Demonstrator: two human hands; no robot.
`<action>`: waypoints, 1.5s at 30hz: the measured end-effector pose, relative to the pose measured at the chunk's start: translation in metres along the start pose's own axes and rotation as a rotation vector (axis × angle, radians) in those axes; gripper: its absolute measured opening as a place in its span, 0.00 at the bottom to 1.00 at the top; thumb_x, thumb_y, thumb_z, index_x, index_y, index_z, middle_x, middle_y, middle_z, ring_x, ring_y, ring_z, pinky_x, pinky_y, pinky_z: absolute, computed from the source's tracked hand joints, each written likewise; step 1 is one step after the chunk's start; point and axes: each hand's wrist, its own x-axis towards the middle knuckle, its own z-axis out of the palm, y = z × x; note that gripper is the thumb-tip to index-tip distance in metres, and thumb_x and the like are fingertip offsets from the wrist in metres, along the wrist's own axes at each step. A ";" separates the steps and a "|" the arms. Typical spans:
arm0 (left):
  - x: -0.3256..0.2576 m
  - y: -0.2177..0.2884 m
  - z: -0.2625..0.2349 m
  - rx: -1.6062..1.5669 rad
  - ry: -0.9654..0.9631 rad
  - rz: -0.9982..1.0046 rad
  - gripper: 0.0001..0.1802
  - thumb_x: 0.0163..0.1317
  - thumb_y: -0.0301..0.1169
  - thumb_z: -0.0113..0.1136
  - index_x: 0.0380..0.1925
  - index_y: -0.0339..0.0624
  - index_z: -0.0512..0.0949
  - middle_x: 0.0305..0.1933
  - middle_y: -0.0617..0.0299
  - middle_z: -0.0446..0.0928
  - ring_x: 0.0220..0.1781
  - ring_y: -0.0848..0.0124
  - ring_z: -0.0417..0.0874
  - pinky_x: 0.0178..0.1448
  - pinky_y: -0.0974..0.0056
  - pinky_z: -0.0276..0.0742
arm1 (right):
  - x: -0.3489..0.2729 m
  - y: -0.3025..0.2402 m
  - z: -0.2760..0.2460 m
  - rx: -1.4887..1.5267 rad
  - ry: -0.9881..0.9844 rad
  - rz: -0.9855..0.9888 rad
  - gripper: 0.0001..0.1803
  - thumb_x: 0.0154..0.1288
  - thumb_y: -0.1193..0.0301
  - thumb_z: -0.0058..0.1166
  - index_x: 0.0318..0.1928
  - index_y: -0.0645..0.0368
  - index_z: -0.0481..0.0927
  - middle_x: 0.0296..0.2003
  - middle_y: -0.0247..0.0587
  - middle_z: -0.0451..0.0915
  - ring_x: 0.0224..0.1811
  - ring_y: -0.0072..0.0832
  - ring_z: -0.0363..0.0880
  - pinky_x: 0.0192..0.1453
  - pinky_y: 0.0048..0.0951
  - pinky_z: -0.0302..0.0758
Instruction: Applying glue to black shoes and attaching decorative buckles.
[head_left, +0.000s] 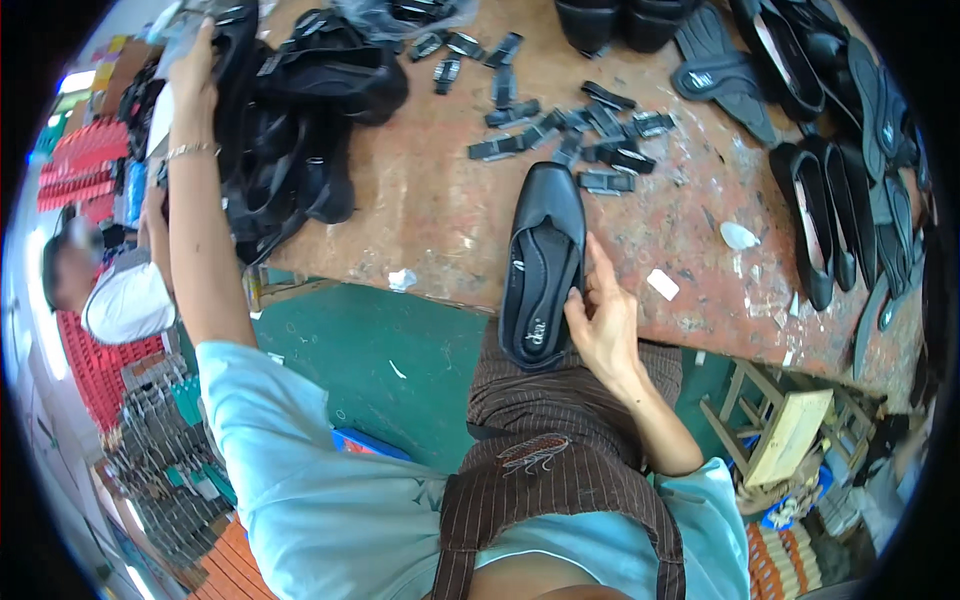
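Note:
My right hand is closed on the near right side of a black slip-on shoe, thumb over its rim. The shoe points away from me at the table's front edge, its insole showing. My left arm stretches to the far left, where my left hand is beside a black shoe at the edge of a heap of black shoes. Its fingers are foreshortened near the picture's rim, so their grip is unclear. Beyond the held shoe's toe lie several short black straps with shiny ornaments.
The worn wooden table also carries black pumps and grey insoles at the right. White scraps lie near its front edge. A wooden stool stands below right. Another person is at the left, near stacked red pieces.

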 end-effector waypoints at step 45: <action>-0.522 -0.055 0.053 -1.352 -0.505 -1.124 0.10 0.57 0.11 0.48 0.33 0.38 0.68 0.40 0.62 0.71 0.42 0.75 0.72 0.55 0.70 0.69 | -0.013 0.024 -0.088 -0.541 -0.015 -0.520 0.17 0.46 0.69 0.68 0.39 0.57 0.83 0.26 0.36 0.79 0.29 0.32 0.76 0.31 0.31 0.74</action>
